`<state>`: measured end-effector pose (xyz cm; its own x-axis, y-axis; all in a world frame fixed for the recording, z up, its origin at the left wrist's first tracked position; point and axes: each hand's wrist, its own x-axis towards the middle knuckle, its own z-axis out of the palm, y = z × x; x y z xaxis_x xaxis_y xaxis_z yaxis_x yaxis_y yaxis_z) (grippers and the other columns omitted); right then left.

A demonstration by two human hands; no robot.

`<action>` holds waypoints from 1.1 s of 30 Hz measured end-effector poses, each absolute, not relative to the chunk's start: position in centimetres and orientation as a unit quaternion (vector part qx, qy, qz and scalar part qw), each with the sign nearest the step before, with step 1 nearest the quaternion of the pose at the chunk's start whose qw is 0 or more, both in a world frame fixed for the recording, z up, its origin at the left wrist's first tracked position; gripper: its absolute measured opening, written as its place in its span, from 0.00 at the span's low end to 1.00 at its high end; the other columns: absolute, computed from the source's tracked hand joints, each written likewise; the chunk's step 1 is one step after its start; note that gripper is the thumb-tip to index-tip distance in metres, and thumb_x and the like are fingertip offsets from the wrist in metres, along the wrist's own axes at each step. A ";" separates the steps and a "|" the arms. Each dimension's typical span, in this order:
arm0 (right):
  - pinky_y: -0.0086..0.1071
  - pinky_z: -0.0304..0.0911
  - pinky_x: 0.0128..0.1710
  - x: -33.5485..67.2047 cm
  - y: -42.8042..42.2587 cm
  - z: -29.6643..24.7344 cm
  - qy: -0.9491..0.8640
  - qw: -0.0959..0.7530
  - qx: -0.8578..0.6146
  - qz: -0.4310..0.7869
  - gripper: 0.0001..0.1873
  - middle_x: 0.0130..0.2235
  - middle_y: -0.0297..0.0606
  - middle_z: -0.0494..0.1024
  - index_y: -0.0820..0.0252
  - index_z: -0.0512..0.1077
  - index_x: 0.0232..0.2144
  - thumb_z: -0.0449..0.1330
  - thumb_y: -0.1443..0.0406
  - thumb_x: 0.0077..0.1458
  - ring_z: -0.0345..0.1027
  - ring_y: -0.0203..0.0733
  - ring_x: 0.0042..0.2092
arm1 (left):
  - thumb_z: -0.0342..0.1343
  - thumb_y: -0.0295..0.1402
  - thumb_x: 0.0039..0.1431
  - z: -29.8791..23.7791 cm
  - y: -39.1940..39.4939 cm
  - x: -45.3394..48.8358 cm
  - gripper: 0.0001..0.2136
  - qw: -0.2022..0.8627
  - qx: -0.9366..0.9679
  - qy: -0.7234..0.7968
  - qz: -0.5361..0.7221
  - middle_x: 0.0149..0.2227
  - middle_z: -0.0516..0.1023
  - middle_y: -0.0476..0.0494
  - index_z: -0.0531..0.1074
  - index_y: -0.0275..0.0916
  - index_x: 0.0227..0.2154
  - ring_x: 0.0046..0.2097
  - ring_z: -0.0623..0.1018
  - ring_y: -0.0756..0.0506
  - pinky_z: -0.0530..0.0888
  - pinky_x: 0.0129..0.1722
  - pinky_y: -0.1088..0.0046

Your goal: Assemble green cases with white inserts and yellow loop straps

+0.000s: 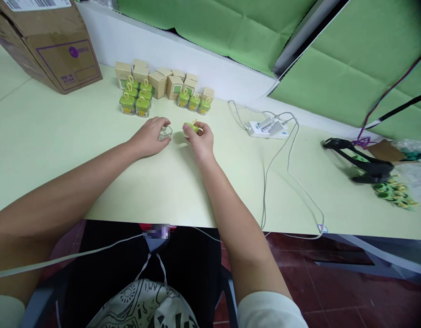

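Green side up, pinches lid in right hand; at nine o'clock from it, curls left hand around clear jar, likely steadying it.

Between the see-through cup in the left hand and the green lid in the right hand, I saw just a thin gap. Behind them was a strip of open table, then six green-topped jars and three more jars. A hand could fit between those two bunches, until little boxes blocked it. A big box blocked the back left. Right of the hands, a plug strip and loose white cords got in the way.
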<state>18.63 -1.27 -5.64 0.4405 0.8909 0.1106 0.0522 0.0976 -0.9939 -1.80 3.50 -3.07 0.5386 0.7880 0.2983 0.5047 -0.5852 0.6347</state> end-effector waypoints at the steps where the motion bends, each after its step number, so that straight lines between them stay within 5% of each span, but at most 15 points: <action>1: 0.46 0.80 0.55 18.5 -1.4 -5.5 -0.404 0.617 -0.578 0.348 0.42 0.44 0.38 0.85 0.51 0.70 0.47 0.79 0.35 0.43 0.82 0.43 0.44 | 0.67 0.39 0.56 -3.0 3.4 -1.8 0.24 0.252 0.836 0.387 0.295 0.60 0.81 0.32 0.76 0.40 0.55 0.62 0.79 0.30 0.74 0.66 0.50; 9: 0.50 0.82 0.59 18.5 -1.0 -5.7 -0.430 0.601 -0.572 0.356 0.38 0.47 0.42 0.84 0.54 0.71 0.49 0.79 0.41 0.47 0.84 0.46 0.48 | 0.80 0.39 0.41 -3.0 3.5 -1.5 0.28 0.334 0.769 0.414 0.355 0.46 0.86 0.42 0.77 0.44 0.45 0.50 0.83 0.36 0.79 0.54 0.61; 19: 0.58 0.82 0.59 18.7 -1.8 -4.5 -0.498 0.597 -0.521 0.354 0.40 0.54 0.49 0.85 0.54 0.72 0.55 0.71 0.34 0.55 0.84 0.57 0.60 | 0.78 0.40 0.48 -2.4 2.6 -1.3 0.27 0.290 0.799 0.394 0.348 0.44 0.84 0.48 0.79 0.43 0.51 0.43 0.80 0.42 0.76 0.47 0.63; 25: 0.52 0.81 0.63 17.3 -2.4 -3.6 -0.458 0.632 -0.518 0.349 0.42 0.49 0.42 0.87 0.51 0.74 0.47 0.78 0.33 0.41 0.85 0.51 0.53 | 0.76 0.45 0.50 -2.7 2.6 -1.1 0.23 0.261 0.818 0.374 0.351 0.48 0.85 0.41 0.79 0.42 0.46 0.45 0.81 0.38 0.75 0.50 0.60; 33: 0.44 0.79 0.61 17.2 -2.6 -3.6 -0.520 0.605 -0.495 0.345 0.41 0.50 0.39 0.86 0.49 0.75 0.49 0.78 0.34 0.43 0.83 0.46 0.52 | 0.66 0.41 0.55 -2.0 1.9 -1.0 0.18 0.260 0.832 0.349 0.345 0.44 0.85 0.43 0.78 0.39 0.47 0.44 0.81 0.40 0.75 0.47 0.64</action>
<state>17.23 -2.56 -3.60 0.2216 0.9322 0.2862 0.0967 0.2710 -0.9577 -1.03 1.89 -2.03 0.5186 0.7599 0.3919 0.4016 -0.6212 0.6729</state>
